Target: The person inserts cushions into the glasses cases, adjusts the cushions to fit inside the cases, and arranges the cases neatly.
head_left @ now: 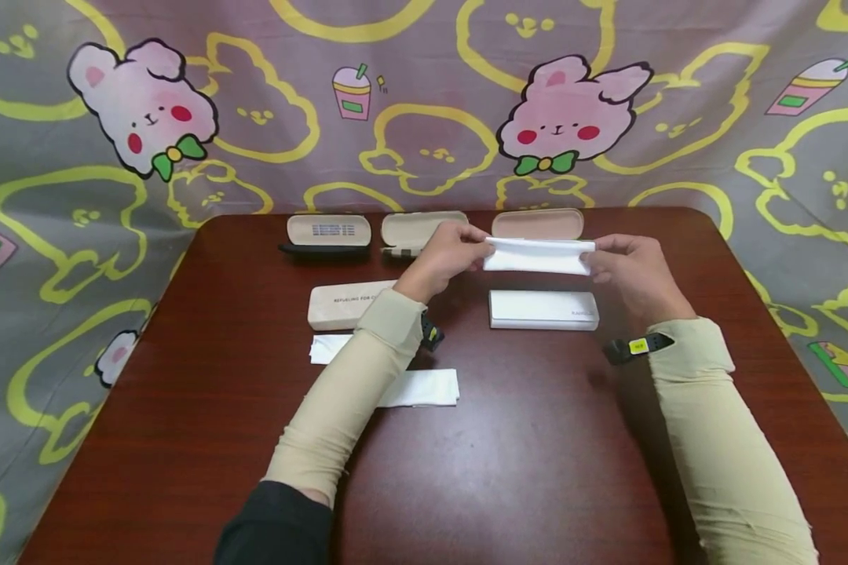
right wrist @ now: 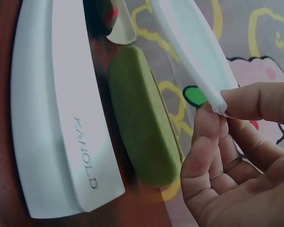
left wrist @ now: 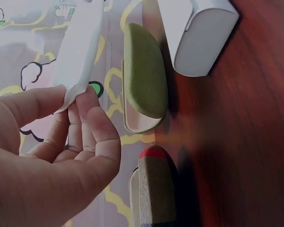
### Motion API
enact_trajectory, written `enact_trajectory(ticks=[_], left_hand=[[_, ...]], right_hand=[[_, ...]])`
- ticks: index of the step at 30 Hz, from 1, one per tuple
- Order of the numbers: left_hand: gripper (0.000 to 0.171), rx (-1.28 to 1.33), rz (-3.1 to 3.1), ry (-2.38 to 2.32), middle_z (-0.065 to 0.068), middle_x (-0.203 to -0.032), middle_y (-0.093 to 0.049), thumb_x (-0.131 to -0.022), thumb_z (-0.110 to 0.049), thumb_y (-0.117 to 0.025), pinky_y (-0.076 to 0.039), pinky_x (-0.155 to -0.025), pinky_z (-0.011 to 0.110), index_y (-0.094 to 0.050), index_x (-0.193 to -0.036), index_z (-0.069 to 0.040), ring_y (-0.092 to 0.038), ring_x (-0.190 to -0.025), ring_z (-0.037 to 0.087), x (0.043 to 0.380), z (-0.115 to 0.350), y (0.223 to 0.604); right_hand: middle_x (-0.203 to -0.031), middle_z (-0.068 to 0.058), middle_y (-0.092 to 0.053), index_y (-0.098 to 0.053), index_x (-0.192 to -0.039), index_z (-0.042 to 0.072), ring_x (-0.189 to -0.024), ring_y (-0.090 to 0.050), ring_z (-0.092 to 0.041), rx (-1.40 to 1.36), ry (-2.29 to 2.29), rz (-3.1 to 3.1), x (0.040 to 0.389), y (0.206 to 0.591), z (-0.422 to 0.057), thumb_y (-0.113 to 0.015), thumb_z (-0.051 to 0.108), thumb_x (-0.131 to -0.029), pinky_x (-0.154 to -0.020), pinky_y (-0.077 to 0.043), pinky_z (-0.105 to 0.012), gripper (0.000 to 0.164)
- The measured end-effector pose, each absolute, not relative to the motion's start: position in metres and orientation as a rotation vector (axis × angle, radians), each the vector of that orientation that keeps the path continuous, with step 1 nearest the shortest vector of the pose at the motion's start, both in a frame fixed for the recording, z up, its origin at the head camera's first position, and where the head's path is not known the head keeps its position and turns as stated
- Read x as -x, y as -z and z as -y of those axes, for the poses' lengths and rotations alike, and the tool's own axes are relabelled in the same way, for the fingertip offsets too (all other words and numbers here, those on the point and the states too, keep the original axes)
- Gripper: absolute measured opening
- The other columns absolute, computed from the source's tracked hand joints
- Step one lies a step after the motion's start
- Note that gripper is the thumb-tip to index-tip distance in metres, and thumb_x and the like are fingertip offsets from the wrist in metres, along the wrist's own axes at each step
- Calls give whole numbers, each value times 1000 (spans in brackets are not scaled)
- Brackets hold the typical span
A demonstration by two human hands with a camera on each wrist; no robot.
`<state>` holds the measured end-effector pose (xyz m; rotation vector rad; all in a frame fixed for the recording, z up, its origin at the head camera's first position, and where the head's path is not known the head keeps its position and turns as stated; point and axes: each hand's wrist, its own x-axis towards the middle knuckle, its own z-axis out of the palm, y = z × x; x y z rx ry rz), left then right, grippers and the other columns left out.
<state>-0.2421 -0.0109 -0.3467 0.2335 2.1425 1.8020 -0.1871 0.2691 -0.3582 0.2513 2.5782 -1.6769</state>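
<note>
A folded white cloth [head_left: 537, 257] is stretched level between both hands, above the table. Its left end is pinched between thumb and fingers of my left hand [head_left: 447, 259]; my right hand [head_left: 636, 271] pinches the other end the same way. Beneath the cloth lies a closed white glasses case [head_left: 544, 310], lettered on its lid. Behind the cloth stands an open green glasses case [left wrist: 146, 71], its pale lining [head_left: 537, 223] showing in the head view. Left of it is an open plaid glasses case [left wrist: 156, 189], partly hidden by my left hand in the head view.
At the back left stands an open dark glasses case [head_left: 328, 230]. A closed cream case [head_left: 346, 308] and two folded white cloths [head_left: 431, 386] lie partly behind my left forearm. A patterned curtain [head_left: 424, 102] hangs behind the brown table [head_left: 509, 471].
</note>
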Motion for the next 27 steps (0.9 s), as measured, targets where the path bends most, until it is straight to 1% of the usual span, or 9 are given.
enact_trajectory(ticks=[4, 7, 10, 12, 15, 18, 21, 24, 27], left_hand=[[20, -206, -2160, -1825, 7, -92, -62, -95, -5, -69, -55, -78, 38, -68, -111, 8, -60, -70, 18, 249, 4, 344], [21, -199, -2155, -1856, 8, -86, -64, -95, -5, -69, -54, -81, 42, -69, -112, 8, -60, -71, 19, 255, -1, 343], [21, -171, -2138, -1890, 8, -83, -65, -95, -5, -69, -53, -85, 46, -70, -112, 8, -61, -72, 21, 260, -6, 345], [21, -143, -2131, -1904, 7, -83, -65, -95, -4, -69, -54, -85, 45, -69, -112, 8, -62, -74, 23, 262, -9, 347], [21, -103, -2136, -1910, 8, -85, -65, -95, -5, -69, -54, -85, 44, -70, -112, 8, -63, -75, 24, 266, -12, 349], [22, -81, -2150, -1916, 9, -91, -66, -96, -6, -69, -54, -86, 43, -69, -114, 6, -64, -78, 26, 270, -14, 351], [23, -60, -2167, -1926, 10, -96, -67, -96, -6, -69, -55, -82, 39, -69, -116, 5, -64, -77, 23, 274, -17, 351], [22, -30, -2184, -1943, 10, -96, -67, -95, -6, -69, -55, -80, 37, -70, -115, 5, -63, -74, 20, 276, -22, 352], [20, 0, -2183, -1984, 11, -95, -67, -95, -4, -69, -55, -83, 41, -70, -112, 7, -66, -80, 28, 279, -28, 354]], right_hand=[[-114, -9, -59, -62, -123, -3, -91, -59, -21, -212, 1729, -2592, 196, 359, -273, -72, 30, -95, -80, -53, -29, 44], [-109, -6, -61, -62, -122, -4, -88, -60, -19, -210, 1768, -2587, 204, 359, -276, -72, 26, -95, -77, -54, -27, 42], [-106, -4, -63, -63, -121, -4, -86, -61, -18, -232, 1801, -2576, 211, 360, -277, -73, 26, -94, -75, -54, -26, 41], [-105, -4, -64, -64, -121, -3, -86, -61, -18, -246, 1800, -2581, 216, 360, -278, -73, 28, -94, -75, -53, -25, 42], [-107, -7, -64, -65, -122, -4, -86, -61, -17, -262, 1803, -2593, 223, 361, -279, -73, 28, -94, -75, -53, -24, 43], [-108, -9, -63, -65, -122, -5, -83, -61, -15, -280, 1837, -2589, 231, 362, -279, -74, 24, -93, -74, -54, -25, 41], [-103, -6, -64, -65, -120, -6, -78, -63, -13, -281, 1881, -2585, 238, 366, -280, -75, 19, -92, -72, -54, -24, 39], [-98, -1, -63, -65, -119, -8, -75, -63, -10, -263, 1905, -2601, 243, 370, -281, -74, 16, -93, -69, -54, -22, 37], [-99, -3, -63, -64, -120, -11, -73, -62, -8, -262, 1929, -2620, 248, 372, -281, -72, 14, -93, -66, -54, -21, 37]])
